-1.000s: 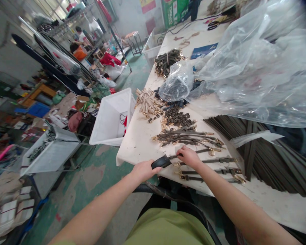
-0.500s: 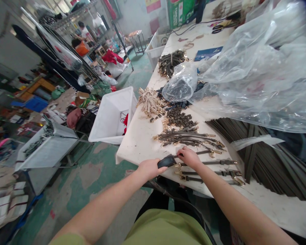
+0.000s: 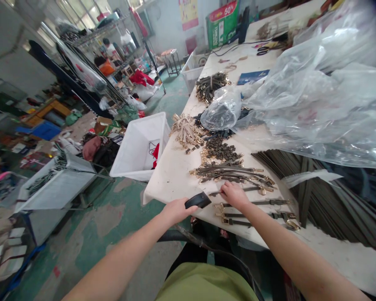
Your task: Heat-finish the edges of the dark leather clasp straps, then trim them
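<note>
My left hand [image 3: 176, 211] is shut on a black leather piece [image 3: 198, 200] at the table's front edge. My right hand [image 3: 234, 196] rests on a narrow dark strap with a gold buckle [image 3: 242, 190], its fingers on the strap. Just below that hand lie further dark straps with gold buckles [image 3: 253, 209]. Farther up the white table [image 3: 172, 179] are a tangle of buckled straps [image 3: 228, 173], a heap of small dark pieces [image 3: 221, 148], and a bundle of pale tied straps with gold fittings [image 3: 185, 131].
A white plastic bin [image 3: 138, 146] stands beside the table's left edge. Clear plastic sheeting [image 3: 313, 108] and a filled bag [image 3: 222, 110] cover the far right. Long dark strips [image 3: 307, 188] lie to the right. Another person [image 3: 108, 48] works by wire shelves in the distance.
The black piece has lifted away from the strap's end and now sits apart from it in my left hand. My right hand has shifted slightly along the strap.
</note>
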A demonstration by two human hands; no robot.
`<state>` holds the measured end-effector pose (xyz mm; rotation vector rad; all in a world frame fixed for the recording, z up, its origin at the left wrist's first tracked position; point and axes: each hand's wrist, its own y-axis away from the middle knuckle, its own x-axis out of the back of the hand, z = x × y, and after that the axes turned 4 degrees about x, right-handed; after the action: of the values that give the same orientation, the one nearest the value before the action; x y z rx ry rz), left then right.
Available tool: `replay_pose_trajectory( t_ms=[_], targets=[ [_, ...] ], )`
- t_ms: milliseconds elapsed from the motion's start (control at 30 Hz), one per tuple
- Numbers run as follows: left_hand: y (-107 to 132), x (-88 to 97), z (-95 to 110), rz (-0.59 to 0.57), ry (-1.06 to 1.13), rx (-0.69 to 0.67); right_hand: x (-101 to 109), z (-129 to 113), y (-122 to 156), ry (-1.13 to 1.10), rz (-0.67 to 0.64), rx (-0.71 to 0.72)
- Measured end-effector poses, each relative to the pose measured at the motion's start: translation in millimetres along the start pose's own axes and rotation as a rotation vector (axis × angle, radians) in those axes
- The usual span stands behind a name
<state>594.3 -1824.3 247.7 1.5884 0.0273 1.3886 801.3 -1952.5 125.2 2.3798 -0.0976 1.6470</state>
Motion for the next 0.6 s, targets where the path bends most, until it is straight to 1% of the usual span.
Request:
replay_pose_trajectory(
  t_ms=[67, 100, 167, 267, 333, 467, 533, 600],
  targets=[
    [10.0, -4.9, -3.8, 0.002, -0.002, 0.007, -0.7, -0.4, 5.4, 0.117, 0.020, 0.070],
    [13.7, -7.5, -4.2, -0.005, -0.010, 0.003, -2.1, -0.8, 8.0, 0.148, 0.006, 0.076],
    [18.6, -11.7, -3.5, -0.023, -0.022, -0.004, -5.3, -2.3, 12.5, 0.156, -0.048, 0.030],
    [22.1, -13.9, -3.4, -0.035, -0.011, -0.008, -6.6, -7.9, 16.3, 0.091, -0.105, -0.050],
    [24.0, -13.2, -5.3, -0.034, 0.001, -0.005, -4.7, -14.4, 16.3, 0.065, -0.121, -0.044],
    [27.3, -11.4, -8.7, -0.028, -0.002, 0.004, -4.8, -28.3, 9.3, 0.053, -0.095, 0.005],
    [28.1, -11.1, -9.3, -0.020, 0.000, 0.000, -9.4, -31.8, 4.0, -0.026, -0.086, -0.025],
    [28.2, -11.2, -9.8, -0.014, 0.009, -0.008, -15.3, -32.9, 0.2, -0.131, -0.077, -0.085]
  ],
)
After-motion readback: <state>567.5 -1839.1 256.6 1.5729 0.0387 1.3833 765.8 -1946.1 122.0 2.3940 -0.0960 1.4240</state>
